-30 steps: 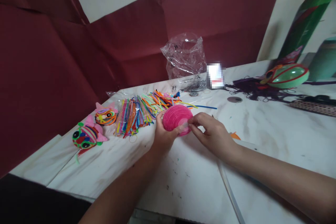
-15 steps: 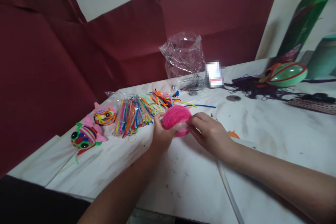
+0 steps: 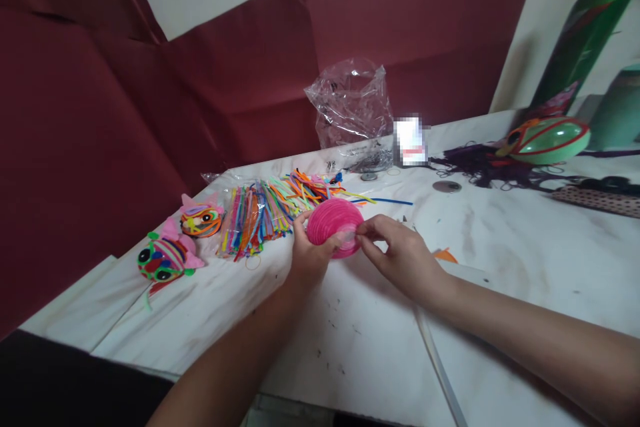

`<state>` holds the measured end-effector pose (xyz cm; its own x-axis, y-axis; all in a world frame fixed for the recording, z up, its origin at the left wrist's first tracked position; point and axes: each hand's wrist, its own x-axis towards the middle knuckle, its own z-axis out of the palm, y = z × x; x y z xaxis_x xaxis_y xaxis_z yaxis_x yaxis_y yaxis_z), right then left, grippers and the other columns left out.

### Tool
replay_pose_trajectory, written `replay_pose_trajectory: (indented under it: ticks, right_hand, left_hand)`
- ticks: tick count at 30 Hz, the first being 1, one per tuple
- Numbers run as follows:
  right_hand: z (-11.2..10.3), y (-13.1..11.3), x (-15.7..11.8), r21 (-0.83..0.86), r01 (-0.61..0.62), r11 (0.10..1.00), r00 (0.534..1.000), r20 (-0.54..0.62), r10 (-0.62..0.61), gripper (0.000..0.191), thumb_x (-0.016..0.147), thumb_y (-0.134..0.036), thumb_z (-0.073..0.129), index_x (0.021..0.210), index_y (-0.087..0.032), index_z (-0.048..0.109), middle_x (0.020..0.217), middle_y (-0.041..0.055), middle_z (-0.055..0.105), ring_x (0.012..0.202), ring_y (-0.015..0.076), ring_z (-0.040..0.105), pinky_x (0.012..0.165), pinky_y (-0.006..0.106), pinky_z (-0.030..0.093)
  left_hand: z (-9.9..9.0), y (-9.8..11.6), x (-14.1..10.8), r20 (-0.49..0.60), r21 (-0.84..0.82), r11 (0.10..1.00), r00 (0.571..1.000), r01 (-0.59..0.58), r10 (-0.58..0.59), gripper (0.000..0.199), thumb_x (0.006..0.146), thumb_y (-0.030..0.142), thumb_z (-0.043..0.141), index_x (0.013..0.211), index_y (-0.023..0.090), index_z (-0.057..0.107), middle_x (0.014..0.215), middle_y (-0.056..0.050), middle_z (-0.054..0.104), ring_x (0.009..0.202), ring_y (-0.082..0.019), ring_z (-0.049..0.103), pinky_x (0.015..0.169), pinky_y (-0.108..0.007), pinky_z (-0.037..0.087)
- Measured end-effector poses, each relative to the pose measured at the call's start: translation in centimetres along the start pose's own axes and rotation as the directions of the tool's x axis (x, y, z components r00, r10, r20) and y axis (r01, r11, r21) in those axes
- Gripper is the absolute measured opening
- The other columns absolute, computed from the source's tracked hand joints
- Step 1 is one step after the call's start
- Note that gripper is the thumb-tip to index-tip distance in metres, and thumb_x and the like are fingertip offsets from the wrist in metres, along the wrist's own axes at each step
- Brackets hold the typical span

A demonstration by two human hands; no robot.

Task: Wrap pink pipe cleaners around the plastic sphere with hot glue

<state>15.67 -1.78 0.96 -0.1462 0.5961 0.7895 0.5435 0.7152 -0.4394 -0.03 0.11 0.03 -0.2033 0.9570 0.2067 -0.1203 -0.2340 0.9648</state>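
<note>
My left hand (image 3: 314,250) is wrapped round a pink ball (image 3: 333,223) covered in close rings of fuzzy pipe cleaner, its thumb lying across the near side. Beside the thumb, a small pale, see-through patch of the ball shows no winding. At the ball's right edge, my right hand (image 3: 395,247) pinches the pink pipe cleaner between thumb and forefinger; the fingers hide the strand's end. Both hands hold the ball above the white table. Just behind it lies a clear bag of many-coloured pipe cleaners (image 3: 257,217), some spilling out.
Two decorated fish-like ornaments (image 3: 167,259) sit at the left. Behind are a crumpled clear bag (image 3: 350,107) and metal discs (image 3: 447,186). A green balloon-shaped ornament (image 3: 555,140) lies on dark purple yarn (image 3: 475,163) at right. Scissors-like white blades (image 3: 440,360) and an orange scrap (image 3: 445,255) lie nearby.
My right hand's fingers have shifted slightly at the ball's edge, and a bit more of the pale patch shows. The ball has turned or tilted a little; the view has moved slightly.
</note>
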Motion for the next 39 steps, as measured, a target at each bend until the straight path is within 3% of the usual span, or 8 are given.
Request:
replay_pose_trajectory:
  ticks: [9, 20, 24, 28, 34, 39]
  right_hand:
    - [-0.1, 0.1, -0.2, 0.023, -0.048, 0.999, 0.999, 0.002, 0.048, 0.009, 0.084, -0.015, 0.052, 0.079, -0.019, 0.059, 0.074, 0.0046, 0.067, 0.063, 0.0168, 0.064, 0.059, 0.029, 0.052]
    - [-0.2, 0.4, 0.1, -0.027, 0.006, 1.000, 1.000, 0.003, -0.006, 0.012, 0.082, -0.014, 0.052, 0.073, -0.021, 0.055, 0.068, 0.0012, 0.061, 0.060, 0.0147, 0.059, 0.055, 0.026, 0.046]
    - [-0.1, 0.5, -0.1, -0.039, 0.032, 0.999, 0.999, 0.036, -0.031, 0.012, 0.082, -0.012, 0.051, 0.072, -0.020, 0.053, 0.068, 0.0017, 0.058, 0.060, 0.0151, 0.058, 0.056, 0.026, 0.046]
    - [-0.1, 0.5, -0.2, -0.055, 0.055, 0.997, 0.997, 0.061, -0.052, 0.013, 0.082, -0.011, 0.051, 0.073, -0.020, 0.054, 0.068, 0.0019, 0.058, 0.061, 0.0155, 0.057, 0.055, 0.026, 0.045]
    - [-0.4, 0.4, -0.1, -0.106, 0.121, 0.987, 0.987, 0.116, -0.109, 0.014, 0.083, -0.010, 0.050, 0.074, -0.018, 0.057, 0.072, 0.0052, 0.060, 0.065, 0.0171, 0.057, 0.058, 0.027, 0.046]
    - [-0.2, 0.3, -0.3, -0.139, 0.188, 0.972, 0.975, 0.143, -0.168, 0.016, 0.086, -0.012, 0.049, 0.076, -0.017, 0.060, 0.073, 0.0074, 0.063, 0.068, 0.0184, 0.059, 0.060, 0.028, 0.048]
  left_hand:
    - [0.2, 0.5, -0.3, 0.011, 0.000, 1.000, 1.000, 0.025, -0.025, 0.082, 0.048, 0.033, 0.084, 0.118, 0.021, 0.042, 0.100, -0.006, 0.060, 0.084, -0.019, 0.061, 0.077, -0.034, 0.050]
    - [0.0, 0.7, -0.4, 0.087, 0.025, 0.999, 0.996, -0.039, 0.037, 0.083, 0.047, 0.034, 0.085, 0.115, 0.022, 0.039, 0.104, -0.005, 0.058, 0.090, -0.021, 0.062, 0.076, -0.031, 0.050]
    - [-0.2, 1.0, -0.3, 0.111, 0.129, 0.992, 0.994, -0.018, 0.003, 0.081, 0.047, 0.036, 0.086, 0.112, 0.022, 0.040, 0.099, -0.004, 0.059, 0.086, -0.020, 0.062, 0.074, -0.031, 0.050]
    - [-0.3, 0.8, -0.1, 0.061, 0.225, 0.974, 0.998, 0.005, -0.020, 0.080, 0.045, 0.039, 0.087, 0.108, 0.021, 0.041, 0.097, -0.004, 0.058, 0.084, -0.020, 0.062, 0.073, -0.032, 0.050]
    - [-0.1, 0.5, -0.2, 0.094, 0.135, 0.987, 0.991, 0.086, -0.100, 0.085, 0.048, 0.034, 0.086, 0.119, 0.022, 0.041, 0.105, -0.008, 0.058, 0.088, -0.020, 0.060, 0.078, -0.034, 0.049]
    - [0.2, 0.6, -0.3, 0.115, 0.029, 0.986, 0.979, 0.164, -0.166, 0.072, 0.050, 0.032, 0.083, 0.111, 0.019, 0.048, 0.102, -0.007, 0.061, 0.085, -0.019, 0.061, 0.079, -0.034, 0.048]
